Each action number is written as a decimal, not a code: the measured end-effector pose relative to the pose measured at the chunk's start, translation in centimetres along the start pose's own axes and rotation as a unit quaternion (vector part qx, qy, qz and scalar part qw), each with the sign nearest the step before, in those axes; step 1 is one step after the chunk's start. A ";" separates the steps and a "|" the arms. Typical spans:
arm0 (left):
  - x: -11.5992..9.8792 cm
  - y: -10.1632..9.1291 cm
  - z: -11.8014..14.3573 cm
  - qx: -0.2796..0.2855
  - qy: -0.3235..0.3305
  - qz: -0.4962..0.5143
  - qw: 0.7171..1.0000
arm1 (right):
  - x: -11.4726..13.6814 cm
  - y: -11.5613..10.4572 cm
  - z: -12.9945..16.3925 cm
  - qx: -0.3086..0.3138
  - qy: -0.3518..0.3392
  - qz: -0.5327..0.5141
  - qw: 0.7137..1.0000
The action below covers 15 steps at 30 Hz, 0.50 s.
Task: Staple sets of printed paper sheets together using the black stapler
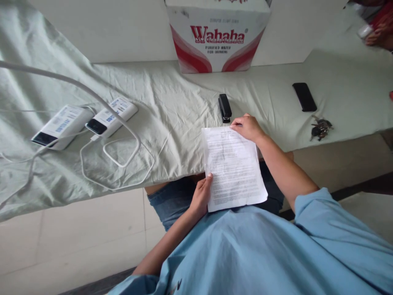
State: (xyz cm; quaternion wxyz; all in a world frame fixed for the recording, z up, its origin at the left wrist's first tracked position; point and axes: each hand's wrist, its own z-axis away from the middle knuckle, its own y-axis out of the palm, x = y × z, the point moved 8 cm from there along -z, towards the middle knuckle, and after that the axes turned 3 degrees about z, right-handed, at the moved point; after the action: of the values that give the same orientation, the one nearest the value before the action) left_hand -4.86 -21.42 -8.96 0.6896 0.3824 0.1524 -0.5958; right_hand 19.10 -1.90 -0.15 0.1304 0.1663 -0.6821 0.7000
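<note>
The person held a printed paper sheet with both hands. The left hand gripped the sheet at its lower left edge, with the thumb lying on top of the paper and the other fingers hidden under it. The right hand was at the upper right corner; its fingers were bent and closed on that corner, pinching it. The upper part of the sheet lay on the edge of the table, which was covered with a pale green cloth, and the lower part hung over the person's lap. The text on the sheet was too small to read.

Just beyond the top of the sheet, near the right hand, lay a black stapler. Behind it stood a cardboard box with the red word "Wahaha" and, under it, "PURIFIED WATER FOR DRINKING". To the left lay two white power banks with white cables; their labels could not be read. To the right lay a black phone and a bunch of keys. At the far upper right another person's hand was seen.
</note>
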 end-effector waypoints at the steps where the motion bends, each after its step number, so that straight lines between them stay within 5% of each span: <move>1: -0.2 0.4 -0.1 0.003 -0.002 0.006 1.000 | -0.4 -0.3 -0.3 -0.003 0.011 -0.008 1.000; 8: -1.4 2.5 -1.3 -0.004 -0.027 0.048 0.998 | -2.8 -1.2 -2.5 0.028 0.070 -0.046 0.996; 15: -1.8 3.4 -2.0 -0.002 -0.039 0.057 0.998 | -3.4 -1.0 -3.7 0.035 0.059 -0.066 0.995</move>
State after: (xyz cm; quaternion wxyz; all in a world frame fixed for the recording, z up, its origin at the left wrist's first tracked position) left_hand -1.59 -18.71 -7.87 0.7285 0.3661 0.1046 -0.5694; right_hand 22.36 2.00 -0.69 0.2105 0.1743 -0.6355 0.7221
